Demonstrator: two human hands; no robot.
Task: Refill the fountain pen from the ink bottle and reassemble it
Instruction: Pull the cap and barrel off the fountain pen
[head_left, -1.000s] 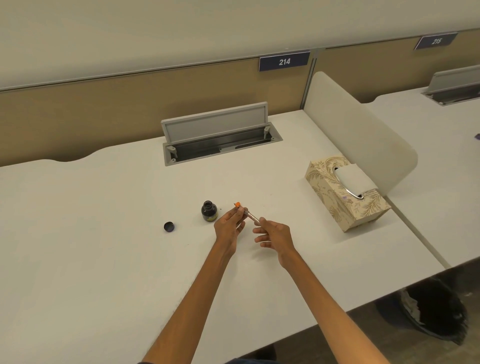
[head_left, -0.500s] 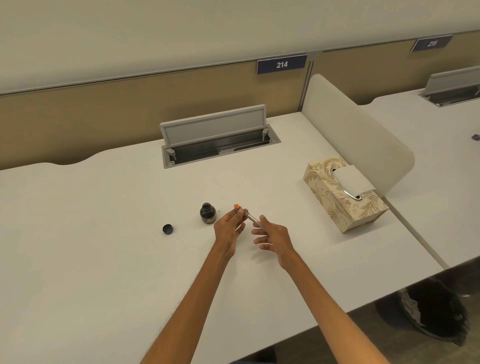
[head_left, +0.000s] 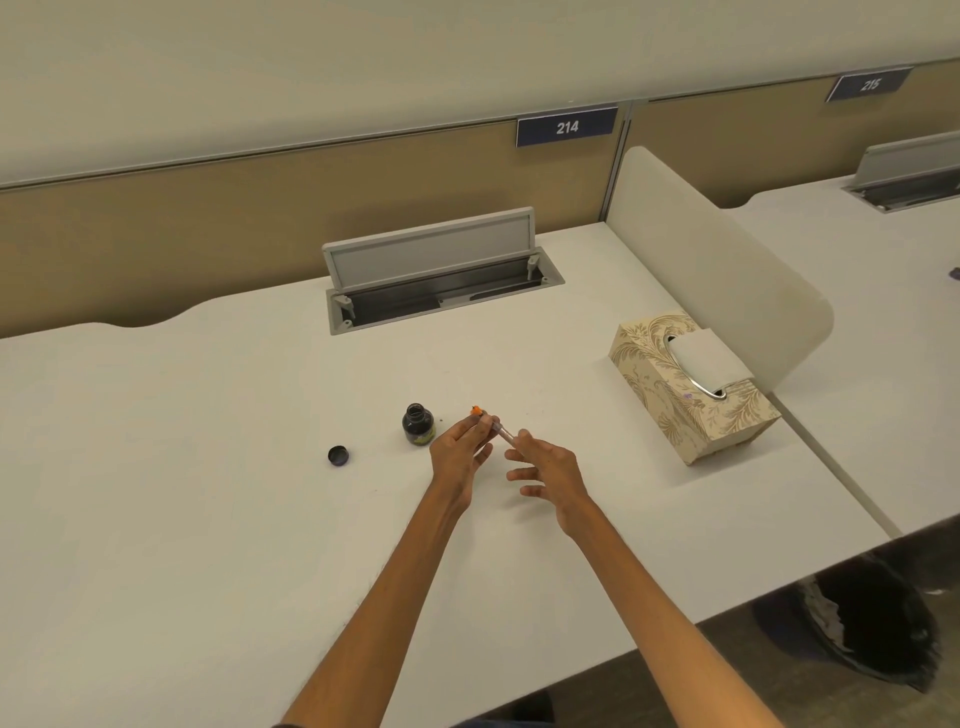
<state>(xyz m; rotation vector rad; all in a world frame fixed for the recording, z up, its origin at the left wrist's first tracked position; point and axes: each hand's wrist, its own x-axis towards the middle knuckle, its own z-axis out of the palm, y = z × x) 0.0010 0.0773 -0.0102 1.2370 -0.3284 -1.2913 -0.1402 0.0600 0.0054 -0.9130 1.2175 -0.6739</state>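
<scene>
Since a second ago my right hand (head_left: 545, 467) has spread its fingers, only the tips touching the pen (head_left: 496, 427) that my left hand (head_left: 464, 446) pinches just right of the open ink bottle (head_left: 417, 424); filling apparently pending, next dip the orange end.

blue plate (head_left: 567, 127) on far partition, centre: "214" | blue plate at far right (head_left: 868, 84) on partition: "215" | ink bottle label: unreadable
</scene>
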